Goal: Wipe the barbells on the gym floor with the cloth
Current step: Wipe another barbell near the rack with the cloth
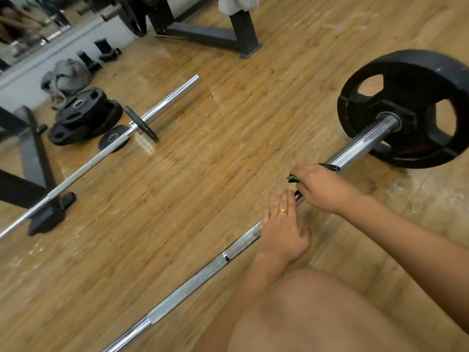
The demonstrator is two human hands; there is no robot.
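Observation:
A chrome barbell lies on the wooden floor, running from the bottom left up to a big black plate at the right. My left hand, with a gold ring, rests flat on the bar's shaft, fingers pointing along it. Just beyond it, my right hand grips a black and green cloth wrapped round the bar near the sleeve. A second barbell lies farther left, carrying a small black plate.
Stacked black plates and a grey bag sit at the far left by the mirror wall. A dark rack base stands at the top, a bench frame at the left. My knee fills the bottom right.

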